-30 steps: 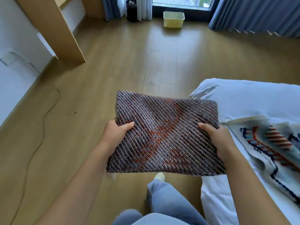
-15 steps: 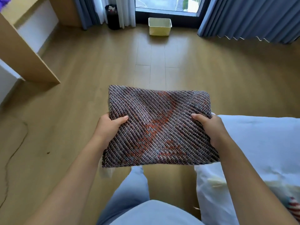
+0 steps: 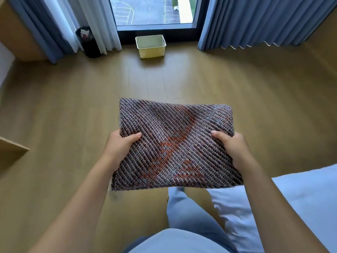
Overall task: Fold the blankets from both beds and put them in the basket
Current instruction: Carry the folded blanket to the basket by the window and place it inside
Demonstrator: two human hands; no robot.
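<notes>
Bin point(image 3: 89, 42) at far left by the curtain: dark, holds some scraps, too small to identify. Left hand point(image 3: 120, 148) grips the left edge of the blanket point(image 3: 175, 145), thumb on top, fingers curled under. The blanket is folded into a flat rectangle and held level in the air over the floor, in front of the person. Basket point(image 3: 151, 46) sits on the floor by the window, well apart from the blanket; no blanket shows inside it. Right hand point(image 3: 231, 148) clamps the right edge the same way. Bed point(image 3: 291, 207) at lower right, white sheet only. Judgement: one blanket folded, not yet deposited; carry and drop remain. The second blanket is not in view, its status unknown.
</notes>
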